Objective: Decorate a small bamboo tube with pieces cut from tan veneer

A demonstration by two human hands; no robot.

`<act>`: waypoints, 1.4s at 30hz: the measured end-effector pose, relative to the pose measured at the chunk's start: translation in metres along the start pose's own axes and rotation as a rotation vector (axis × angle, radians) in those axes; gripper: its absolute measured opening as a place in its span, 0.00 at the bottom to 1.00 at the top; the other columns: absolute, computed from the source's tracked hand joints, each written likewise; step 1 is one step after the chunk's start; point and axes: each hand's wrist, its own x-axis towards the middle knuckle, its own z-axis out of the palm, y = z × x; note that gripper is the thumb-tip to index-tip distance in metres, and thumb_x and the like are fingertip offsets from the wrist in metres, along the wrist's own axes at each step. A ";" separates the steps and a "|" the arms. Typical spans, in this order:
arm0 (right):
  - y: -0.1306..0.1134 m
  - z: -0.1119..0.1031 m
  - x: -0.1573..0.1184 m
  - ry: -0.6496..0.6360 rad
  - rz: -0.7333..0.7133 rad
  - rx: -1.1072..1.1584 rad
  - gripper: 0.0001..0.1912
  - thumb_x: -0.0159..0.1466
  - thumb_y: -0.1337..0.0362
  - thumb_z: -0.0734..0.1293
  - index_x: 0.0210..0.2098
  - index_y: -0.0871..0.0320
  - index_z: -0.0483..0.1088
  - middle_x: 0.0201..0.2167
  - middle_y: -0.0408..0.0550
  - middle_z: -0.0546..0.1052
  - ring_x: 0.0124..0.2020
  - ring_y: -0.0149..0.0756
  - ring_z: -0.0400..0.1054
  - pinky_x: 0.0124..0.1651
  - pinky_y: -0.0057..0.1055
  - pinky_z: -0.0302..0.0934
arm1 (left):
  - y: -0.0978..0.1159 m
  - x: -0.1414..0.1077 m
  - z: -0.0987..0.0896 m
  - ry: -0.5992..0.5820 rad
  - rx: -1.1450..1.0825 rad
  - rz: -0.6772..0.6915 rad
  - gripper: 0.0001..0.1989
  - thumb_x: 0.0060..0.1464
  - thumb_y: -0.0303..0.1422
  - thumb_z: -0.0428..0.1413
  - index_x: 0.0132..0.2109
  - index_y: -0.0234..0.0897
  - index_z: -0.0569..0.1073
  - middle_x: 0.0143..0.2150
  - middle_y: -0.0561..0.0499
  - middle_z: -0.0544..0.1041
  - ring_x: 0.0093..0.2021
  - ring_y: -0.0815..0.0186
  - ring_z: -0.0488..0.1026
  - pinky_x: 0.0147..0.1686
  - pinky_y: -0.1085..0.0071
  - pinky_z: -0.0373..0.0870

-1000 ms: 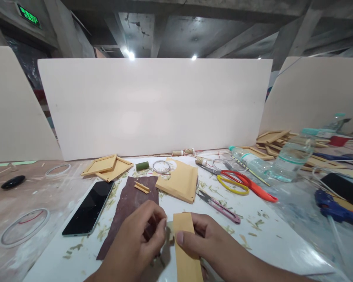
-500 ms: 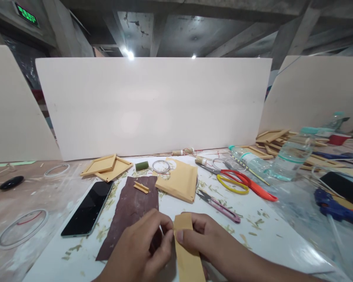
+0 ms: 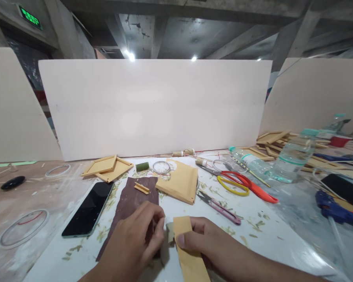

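Note:
My right hand pinches a tan paper strip, its thumb on top of the strip. Beside the strip's left edge shows a small brownish-green piece. Left of it, my left hand has thumb and index fingertips close together; whether anything small is between them cannot be made out. That hand lies partly over a dark brown sheet, which bears a small folded tan piece. A larger tan folded piece lies beyond the hands, near a green roll.
A black phone lies to the left. To the right are pink-handled snips, red and yellow scissors, water bottles and a blue glue gun. A white panel stands behind.
My left hand has moved left, away from the paper strip. The small brownish-green piece now shows beside the strip. My right hand still holds the strip, which is slightly more tilted.

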 end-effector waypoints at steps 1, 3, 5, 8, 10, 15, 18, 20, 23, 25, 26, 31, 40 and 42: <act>0.000 0.000 0.000 0.006 -0.010 -0.017 0.11 0.58 0.60 0.71 0.38 0.59 0.77 0.27 0.43 0.75 0.29 0.35 0.68 0.39 0.31 0.61 | 0.001 0.000 -0.001 -0.025 -0.038 -0.001 0.07 0.69 0.35 0.48 0.42 0.44 0.69 0.37 0.56 0.76 0.32 0.67 0.75 0.33 0.72 0.68; 0.000 -0.001 0.000 0.020 -0.028 -0.045 0.11 0.58 0.59 0.71 0.37 0.60 0.77 0.27 0.43 0.74 0.28 0.34 0.67 0.37 0.30 0.61 | 0.002 -0.001 -0.001 -0.068 -0.109 0.003 0.07 0.69 0.35 0.48 0.42 0.44 0.70 0.36 0.56 0.76 0.31 0.68 0.74 0.32 0.73 0.68; 0.000 -0.001 0.000 0.043 -0.041 -0.076 0.11 0.58 0.58 0.71 0.36 0.60 0.76 0.28 0.43 0.73 0.29 0.33 0.65 0.36 0.29 0.59 | 0.004 -0.001 0.001 -0.100 -0.165 -0.009 0.07 0.69 0.35 0.49 0.42 0.44 0.71 0.34 0.56 0.76 0.30 0.68 0.73 0.29 0.75 0.66; 0.000 -0.001 0.000 0.083 -0.049 -0.122 0.10 0.58 0.59 0.70 0.35 0.60 0.75 0.29 0.42 0.72 0.30 0.32 0.63 0.34 0.26 0.57 | 0.007 -0.002 0.003 -0.140 -0.228 -0.072 0.08 0.68 0.37 0.51 0.41 0.43 0.72 0.31 0.55 0.75 0.29 0.67 0.72 0.25 0.76 0.63; 0.000 -0.002 0.001 0.096 -0.054 -0.145 0.11 0.59 0.59 0.70 0.36 0.60 0.74 0.30 0.42 0.72 0.30 0.32 0.63 0.34 0.27 0.57 | 0.009 -0.002 0.003 -0.164 -0.268 -0.114 0.08 0.67 0.38 0.51 0.41 0.43 0.73 0.30 0.55 0.75 0.28 0.67 0.71 0.25 0.76 0.63; 0.001 -0.003 0.002 0.065 -0.107 -0.196 0.11 0.61 0.59 0.69 0.36 0.61 0.75 0.30 0.43 0.72 0.31 0.32 0.62 0.35 0.28 0.57 | 0.010 -0.002 0.004 -0.144 -0.309 -0.128 0.08 0.67 0.38 0.52 0.40 0.42 0.73 0.30 0.55 0.75 0.28 0.68 0.71 0.27 0.76 0.64; 0.003 -0.004 0.003 0.047 -0.127 -0.189 0.09 0.61 0.61 0.68 0.35 0.61 0.75 0.29 0.43 0.72 0.30 0.32 0.62 0.35 0.28 0.57 | 0.009 -0.003 0.008 -0.112 -0.323 -0.118 0.08 0.66 0.37 0.52 0.39 0.42 0.73 0.29 0.56 0.73 0.27 0.69 0.69 0.25 0.76 0.62; 0.004 -0.004 0.003 0.046 -0.101 -0.160 0.09 0.61 0.61 0.69 0.36 0.61 0.75 0.29 0.43 0.72 0.29 0.32 0.62 0.34 0.27 0.58 | 0.008 -0.004 0.010 -0.095 -0.298 -0.085 0.07 0.66 0.35 0.52 0.38 0.42 0.72 0.29 0.56 0.74 0.27 0.69 0.70 0.25 0.76 0.63; 0.004 -0.002 0.002 0.023 -0.019 -0.055 0.09 0.60 0.61 0.69 0.37 0.59 0.76 0.28 0.42 0.72 0.28 0.32 0.65 0.35 0.28 0.60 | 0.004 -0.004 0.010 -0.085 -0.187 0.001 0.05 0.65 0.32 0.52 0.40 0.43 0.71 0.34 0.56 0.75 0.31 0.68 0.73 0.31 0.74 0.65; 0.002 0.000 0.000 -0.008 0.019 0.007 0.09 0.58 0.62 0.70 0.37 0.59 0.77 0.27 0.42 0.73 0.28 0.32 0.66 0.36 0.28 0.60 | 0.002 -0.003 0.009 -0.075 -0.110 0.014 0.05 0.66 0.31 0.51 0.41 0.43 0.71 0.36 0.55 0.74 0.32 0.68 0.73 0.33 0.73 0.65; 0.000 0.001 -0.001 -0.020 0.029 0.021 0.10 0.57 0.62 0.70 0.37 0.59 0.77 0.27 0.42 0.73 0.28 0.32 0.66 0.36 0.28 0.60 | 0.000 -0.002 0.007 -0.061 -0.089 0.000 0.05 0.66 0.32 0.50 0.41 0.43 0.70 0.36 0.56 0.74 0.32 0.67 0.73 0.33 0.72 0.65; -0.001 0.002 -0.002 0.013 0.050 -0.039 0.09 0.57 0.61 0.70 0.36 0.58 0.75 0.26 0.41 0.73 0.28 0.32 0.68 0.37 0.28 0.61 | -0.001 0.002 -0.001 -0.033 -0.129 -0.087 0.07 0.68 0.35 0.50 0.40 0.43 0.69 0.35 0.56 0.75 0.31 0.67 0.73 0.31 0.74 0.66; -0.019 -0.019 0.005 0.268 -0.067 -0.001 0.12 0.60 0.56 0.70 0.35 0.57 0.68 0.25 0.39 0.70 0.25 0.32 0.64 0.28 0.27 0.57 | 0.003 -0.006 0.015 -0.294 -0.032 0.129 0.03 0.63 0.30 0.55 0.39 0.42 0.73 0.35 0.54 0.80 0.32 0.66 0.75 0.29 0.74 0.64; -0.022 -0.022 0.005 0.312 -0.075 -0.015 0.11 0.61 0.57 0.70 0.34 0.57 0.67 0.24 0.38 0.68 0.23 0.29 0.62 0.25 0.25 0.53 | 0.003 -0.006 0.015 -0.275 -0.009 0.164 0.06 0.65 0.28 0.52 0.41 0.42 0.73 0.39 0.52 0.80 0.36 0.63 0.76 0.33 0.73 0.66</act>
